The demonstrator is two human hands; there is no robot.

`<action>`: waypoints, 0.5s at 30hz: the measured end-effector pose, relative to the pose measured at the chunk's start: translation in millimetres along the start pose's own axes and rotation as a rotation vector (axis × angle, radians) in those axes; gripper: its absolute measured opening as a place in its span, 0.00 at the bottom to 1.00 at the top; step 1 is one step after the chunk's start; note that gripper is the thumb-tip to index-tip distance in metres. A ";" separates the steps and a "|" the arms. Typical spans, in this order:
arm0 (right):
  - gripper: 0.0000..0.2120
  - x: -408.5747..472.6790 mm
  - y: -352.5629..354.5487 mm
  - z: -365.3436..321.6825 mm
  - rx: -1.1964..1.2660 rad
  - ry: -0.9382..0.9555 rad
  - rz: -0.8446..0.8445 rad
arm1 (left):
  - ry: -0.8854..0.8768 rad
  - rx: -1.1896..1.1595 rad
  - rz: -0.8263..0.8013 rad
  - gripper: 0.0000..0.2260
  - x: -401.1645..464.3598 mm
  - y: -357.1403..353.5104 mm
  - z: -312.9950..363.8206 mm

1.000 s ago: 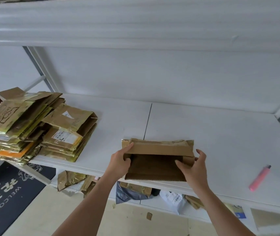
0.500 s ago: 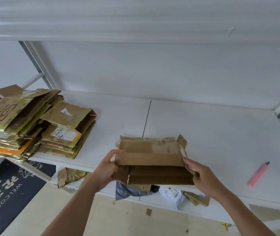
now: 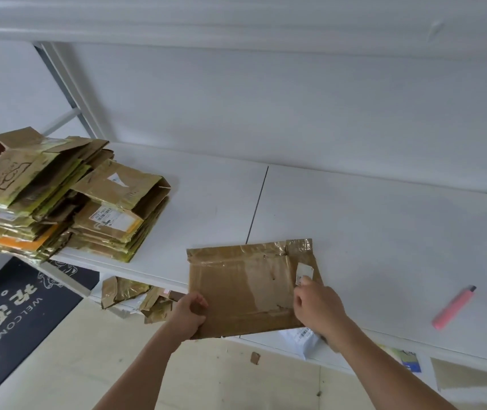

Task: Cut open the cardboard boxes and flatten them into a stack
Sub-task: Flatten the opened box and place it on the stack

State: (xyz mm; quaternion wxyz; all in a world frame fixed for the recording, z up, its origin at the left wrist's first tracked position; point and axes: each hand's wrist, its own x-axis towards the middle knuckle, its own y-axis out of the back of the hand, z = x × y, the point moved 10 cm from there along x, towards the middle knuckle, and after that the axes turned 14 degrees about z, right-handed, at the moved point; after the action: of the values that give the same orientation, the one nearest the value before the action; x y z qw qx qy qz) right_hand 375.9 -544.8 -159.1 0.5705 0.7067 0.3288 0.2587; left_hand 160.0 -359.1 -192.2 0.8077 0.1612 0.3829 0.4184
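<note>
A flattened brown cardboard box (image 3: pixel 245 285), glossy with tape, lies at the front edge of the white shelf (image 3: pixel 369 232), partly overhanging it. My left hand (image 3: pixel 190 315) grips its lower left corner, thumb on top. My right hand (image 3: pixel 317 306) is curled at the box's right edge, its fingertips at a torn white label there. A stack of flattened boxes (image 3: pixel 67 196) sits at the shelf's left end. A pink utility knife (image 3: pixel 455 307) lies on the shelf to the right, apart from both hands.
A lower shelf under the front edge holds cardboard scraps (image 3: pixel 127 294) and a white mailer bag (image 3: pixel 301 340). A dark welcome mat (image 3: pixel 14 309) lies on the floor at left. An upper shelf runs overhead, with a white wall behind.
The box, held open and folded a second ago, now lies flat on the shelf. My right hand has shifted onto its right edge.
</note>
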 end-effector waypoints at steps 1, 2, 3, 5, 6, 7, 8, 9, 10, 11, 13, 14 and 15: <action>0.13 4.7 -2.2 -1.0 -0.023 -0.019 0.030 | -0.042 0.039 0.023 0.14 -1.2 -0.4 3.4; 0.13 8.1 -6.6 -0.1 -0.050 -0.044 0.066 | -0.070 0.068 0.036 0.14 -1.3 -2.6 4.7; 0.13 8.6 -10.7 1.7 -0.070 -0.086 0.100 | -0.072 0.084 0.045 0.16 -1.3 -5.0 4.4; 0.14 3.9 -16.5 1.9 -0.091 -0.142 0.199 | -0.060 0.108 0.080 0.21 -0.5 -6.5 4.8; 0.16 0.5 -21.9 -2.2 -0.086 -0.139 0.202 | -0.054 0.102 0.099 0.24 0.5 -7.0 6.1; 0.19 -2.0 -30.2 -3.9 -0.081 -0.142 0.161 | -0.040 0.095 0.112 0.28 1.5 -7.4 6.9; 0.23 -2.7 -39.2 -2.8 -0.068 -0.145 0.131 | -0.030 0.091 0.119 0.32 2.0 -8.5 8.2; 0.26 -1.8 -47.4 -1.5 -0.048 -0.139 0.114 | -0.006 0.089 0.117 0.36 2.9 -10.0 8.4; 0.28 -0.3 -52.9 0.2 -0.052 -0.129 0.098 | 0.023 0.074 0.112 0.38 4.2 -11.4 7.8; 0.30 1.4 -55.9 2.0 -0.077 -0.117 0.064 | 0.072 0.036 0.105 0.40 5.2 -12.5 6.4; 0.33 4.9 -64.0 5.3 -0.095 -0.075 0.005 | 0.182 -0.090 0.114 0.40 7.4 -13.7 2.0; 0.34 6.4 -64.1 6.6 -0.101 -0.068 -0.001 | 0.222 -0.157 0.122 0.39 7.5 -14.5 0.5; 0.35 7.9 -63.3 6.6 -0.110 -0.072 -0.011 | 0.259 -0.225 0.135 0.38 7.3 -15.1 -1.2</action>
State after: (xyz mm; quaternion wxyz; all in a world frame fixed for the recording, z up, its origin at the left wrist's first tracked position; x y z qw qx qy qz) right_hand 375.1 -534.6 -222.4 0.6214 0.6814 0.2970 0.2476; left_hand 170.1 -362.4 -205.3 0.7347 0.0399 0.4229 0.5289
